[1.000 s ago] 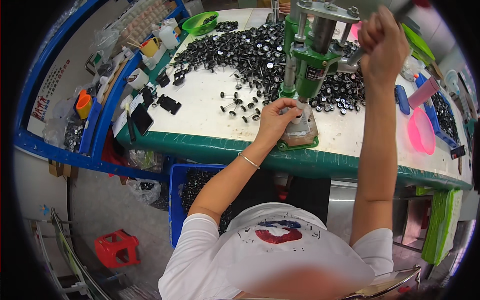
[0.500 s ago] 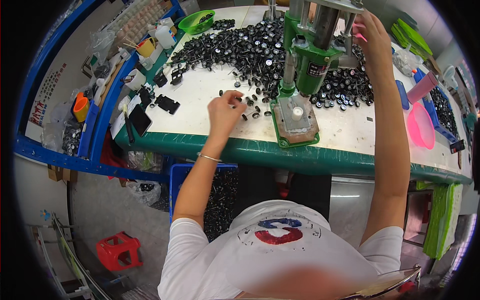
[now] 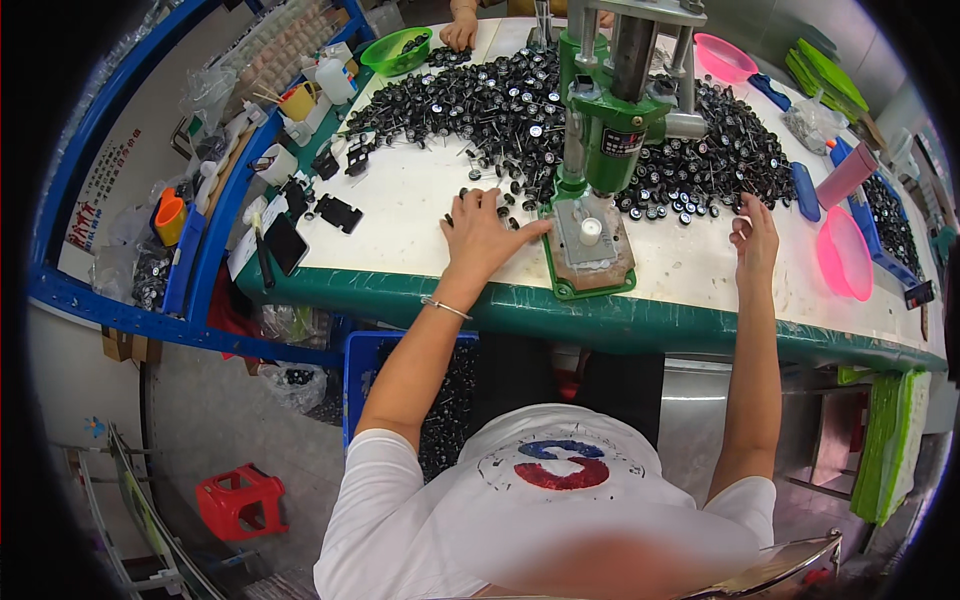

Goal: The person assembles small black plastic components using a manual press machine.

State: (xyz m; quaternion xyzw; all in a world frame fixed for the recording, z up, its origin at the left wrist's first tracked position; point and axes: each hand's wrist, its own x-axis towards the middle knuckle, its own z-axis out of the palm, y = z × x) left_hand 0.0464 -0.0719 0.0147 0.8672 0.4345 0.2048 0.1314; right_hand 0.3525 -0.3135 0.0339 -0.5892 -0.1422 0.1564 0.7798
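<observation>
My left hand [image 3: 482, 236] is spread above the white table, fingers apart, thumb reaching toward the press base. Beneath its fingertips lie a few small black wheels [image 3: 513, 187] with thin axles. The green bench press [image 3: 617, 150] stands right of this hand, its ram raised above a white round seat [image 3: 590, 231] on a metal plate. At the right edge of the big heap of black wheels [image 3: 690, 185], my right hand [image 3: 757, 238] hovers with fingers loosely bent and apart. I see nothing held in either hand.
Another person's hand [image 3: 460, 33] rests at the far side near a green bowl [image 3: 396, 52]. Pink basins [image 3: 845, 254] and a blue tray [image 3: 880, 240] of parts are on the right. A phone [image 3: 287, 246] lies at left. Below the table edge is a blue bin [image 3: 360, 375].
My right hand has come down from beside the press top to the heap's right edge. My left hand has shifted right and opened out. Another person's hand has appeared at the far side.
</observation>
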